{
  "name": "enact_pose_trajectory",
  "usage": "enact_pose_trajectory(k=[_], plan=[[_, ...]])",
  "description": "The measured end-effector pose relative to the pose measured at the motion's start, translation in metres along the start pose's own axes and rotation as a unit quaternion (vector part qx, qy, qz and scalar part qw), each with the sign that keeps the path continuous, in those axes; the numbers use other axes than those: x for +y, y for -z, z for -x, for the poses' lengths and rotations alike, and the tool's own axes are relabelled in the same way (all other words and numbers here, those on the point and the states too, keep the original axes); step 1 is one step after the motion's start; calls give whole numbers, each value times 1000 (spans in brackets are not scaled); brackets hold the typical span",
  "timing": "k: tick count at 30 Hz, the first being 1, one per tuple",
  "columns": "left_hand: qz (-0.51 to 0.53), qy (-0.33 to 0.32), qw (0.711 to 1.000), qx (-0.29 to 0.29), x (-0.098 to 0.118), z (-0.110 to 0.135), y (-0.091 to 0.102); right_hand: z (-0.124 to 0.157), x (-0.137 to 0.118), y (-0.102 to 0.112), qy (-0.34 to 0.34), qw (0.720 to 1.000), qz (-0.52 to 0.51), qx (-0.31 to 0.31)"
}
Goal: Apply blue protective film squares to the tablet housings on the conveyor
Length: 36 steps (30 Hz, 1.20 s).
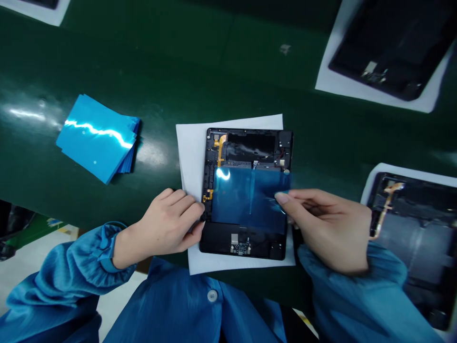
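Observation:
An opened black tablet body (pixel 246 243) lies on a white sheet (pixel 191 143) in front of me, its circuit parts and an orange flex cable showing. A translucent blue film (pixel 246 200) covers its middle. My left hand (pixel 167 224) rests on the tablet's left edge, fingers curled and pressing on the frame by the film's corner. From the right, my right hand (pixel 324 224) pinches the film's right edge between its fingertips. Blue sleeves cover both arms.
A stack of blue film sheets (pixel 98 136) lies to the left on the green belt (pixel 160 62). Another opened tablet (pixel 414 224) on white paper sits at the right, and a third one (pixel 392 43) at the top right. Paper corner at top left.

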<state>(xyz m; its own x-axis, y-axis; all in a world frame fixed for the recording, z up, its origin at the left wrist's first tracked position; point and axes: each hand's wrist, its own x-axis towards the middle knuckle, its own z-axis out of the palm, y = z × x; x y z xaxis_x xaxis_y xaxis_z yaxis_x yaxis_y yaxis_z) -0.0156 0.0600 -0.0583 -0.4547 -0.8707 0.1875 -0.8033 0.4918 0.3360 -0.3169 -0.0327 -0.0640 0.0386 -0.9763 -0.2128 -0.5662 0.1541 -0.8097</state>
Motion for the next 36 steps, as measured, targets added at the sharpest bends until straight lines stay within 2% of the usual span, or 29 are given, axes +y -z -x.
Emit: enact_pose_trajectory(k=[6, 9, 13, 18, 22, 24, 26, 28, 29, 31, 33, 34, 36], plan=[[6, 7, 1000, -5, 1, 0, 3, 0, 3, 0, 19, 1000, -3, -4], [-14, 8, 1000, 16, 3, -7, 7, -1, 5, -2, 26, 1000, -8, -16], [-85, -52, 995, 16, 2, -27, 12, -2, 6, -5, 33, 999, -14, -11], [-122, -141, 978, -92, -1, -64, 3, -6, 5, -3, 32, 998, -45, 37], [-126, -154, 960, -196, 7, -98, -11, -11, 5, 4, 37, 996, -58, 49], [-112, -149, 956, -227, 8, -108, -14, -11, 4, 7, 71, 995, -41, 50], [-82, -139, 960, -227, 0, -108, -12, -8, 1, 8, 150, 988, 10, 28], [-46, -102, 977, -184, -17, -97, -7, -5, -2, 4, 274, 957, 88, -38], [-31, -74, 985, -155, -26, -88, -3, -5, -4, 0, 340, 927, 136, -86], [-17, -13, 992, -123, -45, -67, 4, -10, -10, -11, 448, 844, 234, -183], [-19, 25, 989, -145, -58, -49, 7, -20, -17, -23, 499, 769, 323, -234], [-21, 33, 985, -168, -62, -42, 6, -26, -21, -29, 506, 747, 359, -238], [-20, 42, 978, -202, -65, -36, 3, -34, -26, -37, 502, 732, 406, -217]])
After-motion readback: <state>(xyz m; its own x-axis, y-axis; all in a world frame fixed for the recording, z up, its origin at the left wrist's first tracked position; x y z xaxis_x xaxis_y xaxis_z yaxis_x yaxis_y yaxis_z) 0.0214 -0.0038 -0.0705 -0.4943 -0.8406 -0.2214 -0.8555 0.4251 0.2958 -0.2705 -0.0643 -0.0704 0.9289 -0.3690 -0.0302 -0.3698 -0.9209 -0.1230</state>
